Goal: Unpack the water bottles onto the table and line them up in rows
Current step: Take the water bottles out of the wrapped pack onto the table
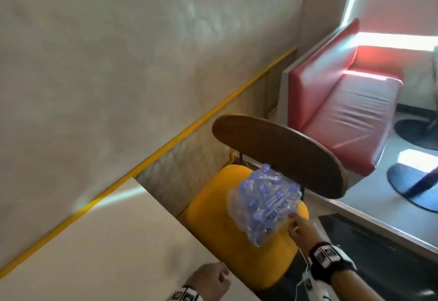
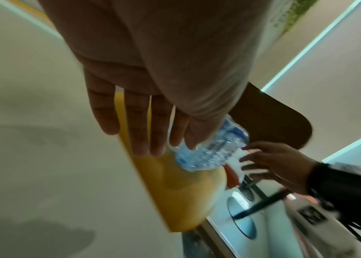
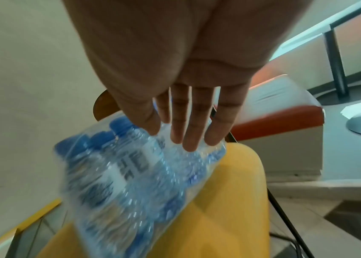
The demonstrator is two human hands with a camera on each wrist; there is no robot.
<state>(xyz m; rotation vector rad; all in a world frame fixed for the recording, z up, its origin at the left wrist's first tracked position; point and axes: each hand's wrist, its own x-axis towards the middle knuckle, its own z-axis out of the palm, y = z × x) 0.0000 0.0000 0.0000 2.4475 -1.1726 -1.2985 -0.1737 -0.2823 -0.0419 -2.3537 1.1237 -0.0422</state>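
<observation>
A shrink-wrapped pack of water bottles [image 1: 263,203] with blue caps lies tilted on the yellow chair seat [image 1: 227,251], beside the white table [image 1: 106,241]. My right hand [image 1: 295,223] reaches to the pack's near right edge. In the right wrist view its straight fingers [image 3: 188,132] lie on the wrap of the pack [image 3: 131,174]. My left hand [image 1: 213,277] hovers at the table's near corner and holds nothing. The left wrist view shows my left hand [image 2: 139,139] with fingers extended, apart from the pack [image 2: 214,150], and the right hand [image 2: 270,162] beyond it.
The chair's dark wooden backrest [image 1: 284,153] curves just behind the pack. A red bench [image 1: 343,101] stands further back. A wall with a yellow rail [image 1: 166,148] runs along the left. Black round table bases [image 1: 414,189] sit on the floor at right.
</observation>
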